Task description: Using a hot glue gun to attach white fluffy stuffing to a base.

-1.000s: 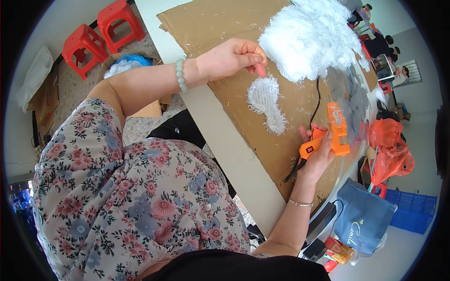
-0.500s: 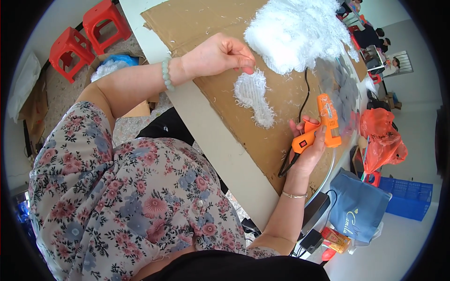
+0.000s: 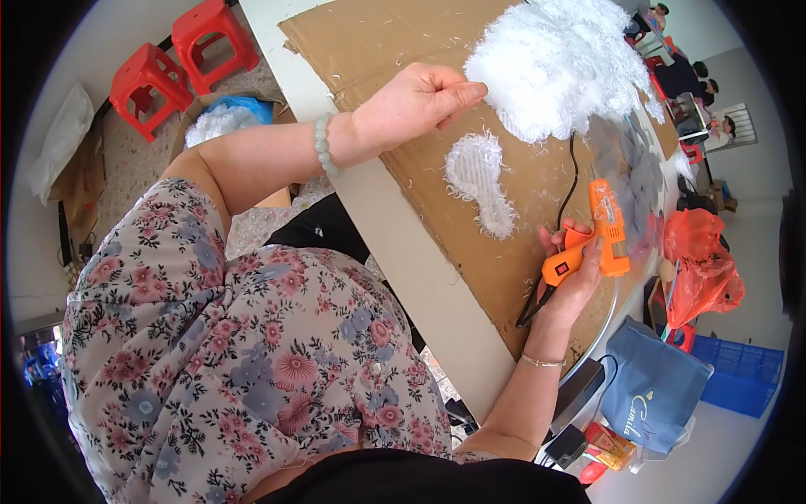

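Observation:
My right hand is wrapped round an orange hot glue gun, its nozzle pointing away from me and its black cord trailing over the cardboard. My left hand hovers above the cardboard with thumb and forefinger pinched together. Whatever sits in that pinch, if anything, is too small to make out. Just nearer to me than those fingertips lies a white fringed fabric piece, wide at one end and narrow at the other. A big heap of white shaggy fabric rests beyond both hands.
A brown cardboard sheet with loose white threads covers the table. Grey pieces lie by the right edge. Beyond are a red plastic bag, a blue bag and a blue crate. Red stools stand at left.
My left hand has drawn away from the fringed piece, its pinched fingertips now nearer the heap. The right hand keeps the glue gun. The whole view has shifted slightly.

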Motion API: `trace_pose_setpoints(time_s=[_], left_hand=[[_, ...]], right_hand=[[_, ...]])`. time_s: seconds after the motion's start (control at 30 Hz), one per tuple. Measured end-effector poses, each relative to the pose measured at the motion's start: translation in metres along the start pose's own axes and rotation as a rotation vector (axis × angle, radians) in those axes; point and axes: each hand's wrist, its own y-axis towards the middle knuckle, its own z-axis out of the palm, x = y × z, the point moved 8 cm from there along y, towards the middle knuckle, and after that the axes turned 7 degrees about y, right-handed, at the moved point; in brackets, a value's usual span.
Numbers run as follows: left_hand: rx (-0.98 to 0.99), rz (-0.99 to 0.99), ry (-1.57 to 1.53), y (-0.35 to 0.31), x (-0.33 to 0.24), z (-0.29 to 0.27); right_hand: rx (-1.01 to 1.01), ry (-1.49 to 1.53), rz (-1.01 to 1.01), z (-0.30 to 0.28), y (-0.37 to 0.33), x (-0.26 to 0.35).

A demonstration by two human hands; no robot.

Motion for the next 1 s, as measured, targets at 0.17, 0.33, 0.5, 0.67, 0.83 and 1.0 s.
trace_pose_setpoints(time_s=[0.17, 0.33, 0.5, 0.67, 0.83, 1.0], left_hand=[[0.088, 0.116, -0.137, 0.003, 0.005, 0.011], [0.233, 0.113, -0.132, -0.003, -0.002, 0.025], [0.226, 0.219, -0.045, 0.0, -0.003, 0.036], [0.142, 0.366, 0.084, -0.005, -0.026, 0.07], [0.009, 0.848, 0.61, -0.026, -0.061, 0.087], [-0.133, 1.114, 0.702, -0.036, -0.071, 0.099]], right_hand=[[0.028, -0.066, -0.003, 0.001, 0.002, 0.001], [0.02, -0.041, 0.003, -0.004, 0.003, 0.001], [0.027, -0.047, -0.017, -0.004, 0.001, 0.005], [0.064, -0.05, 0.044, 0.01, -0.009, 0.011], [0.151, -0.1, 0.057, 0.022, -0.014, 0.008], [0.255, -0.275, 0.148, 0.03, -0.015, 0.001]])
